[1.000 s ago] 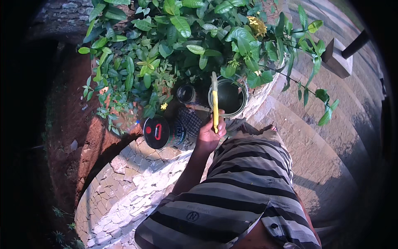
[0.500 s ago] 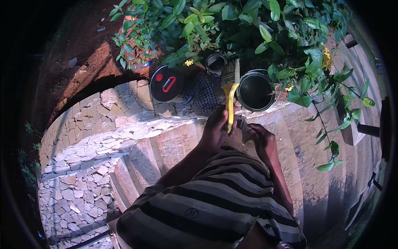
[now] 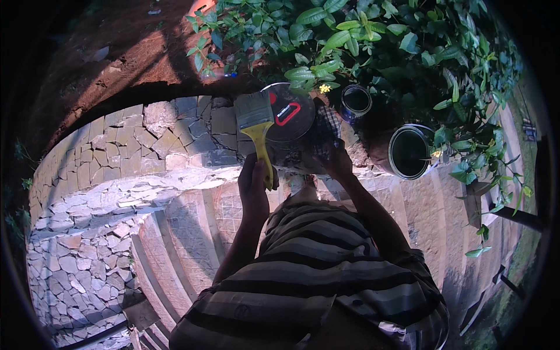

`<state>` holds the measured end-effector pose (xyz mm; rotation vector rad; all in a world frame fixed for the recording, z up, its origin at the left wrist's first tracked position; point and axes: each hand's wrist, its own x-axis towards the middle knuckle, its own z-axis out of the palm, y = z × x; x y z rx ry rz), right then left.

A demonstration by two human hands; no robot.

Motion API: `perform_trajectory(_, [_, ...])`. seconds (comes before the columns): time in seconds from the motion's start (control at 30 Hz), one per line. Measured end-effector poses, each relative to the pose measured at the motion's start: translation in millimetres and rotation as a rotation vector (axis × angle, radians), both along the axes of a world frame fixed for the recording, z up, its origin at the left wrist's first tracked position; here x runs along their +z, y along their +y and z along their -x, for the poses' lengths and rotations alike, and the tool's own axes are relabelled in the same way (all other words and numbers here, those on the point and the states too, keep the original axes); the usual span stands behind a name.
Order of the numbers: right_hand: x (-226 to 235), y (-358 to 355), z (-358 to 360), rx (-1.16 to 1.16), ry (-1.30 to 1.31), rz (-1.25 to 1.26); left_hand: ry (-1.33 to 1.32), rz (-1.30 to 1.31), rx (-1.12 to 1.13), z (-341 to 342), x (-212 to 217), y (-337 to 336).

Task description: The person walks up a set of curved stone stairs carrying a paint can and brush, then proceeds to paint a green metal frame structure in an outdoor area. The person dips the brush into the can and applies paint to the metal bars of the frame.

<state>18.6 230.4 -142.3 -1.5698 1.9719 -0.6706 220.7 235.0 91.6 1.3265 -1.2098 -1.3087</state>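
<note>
My left hand (image 3: 255, 175) is closed around the yellow handle of a wide, flat paintbrush (image 3: 256, 125), its pale bristles pointing up and away from me. Behind the bristles sits a round can (image 3: 300, 125) with a dark lid and a red-outlined mark. My right hand (image 3: 333, 157) reaches forward to a dark checkered cloth (image 3: 328, 123) beside that can. Its fingers, partly lost in shadow, are closed on the cloth's near end. A small open can (image 3: 356, 102) stands just beyond the cloth. Farther right is a larger open can (image 3: 410, 153) with dark contents.
Leafy green bushes (image 3: 402, 46) with yellow flowers overhang the cans. A stone-faced wall (image 3: 116, 146) curves away on the left, with reddish soil (image 3: 134, 52) behind it. Tiled steps (image 3: 192, 227) descend below on the left, and more steps lie to the right.
The view has shifted left. My left hand has carried the paintbrush left, to in front of the lidded can. My right hand has left my lap and taken hold of the checkered cloth.
</note>
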Motion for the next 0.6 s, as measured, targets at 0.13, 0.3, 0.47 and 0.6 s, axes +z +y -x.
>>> perform_trajectory(0.13, [-106.6,-63.1,2.4,-0.026,0.137,-0.108,0.009,-0.024,-0.061,-40.4,-11.5,-37.9])
perform_trajectory(0.3, [-67.6,-64.7,31.2,-0.038,-0.369,0.246,0.026,-0.078,-0.006,-89.0,-6.5,-71.3])
perform_trajectory(0.47, [47.8,8.5,27.3,-0.01,-0.618,0.273,0.167,-0.17,0.046,-139.7,-29.3,-102.2])
perform_trajectory(0.6, [221.0,-17.5,-16.1,0.067,-0.633,-0.064,0.092,-0.037,0.194,-130.8,-37.1,-124.7])
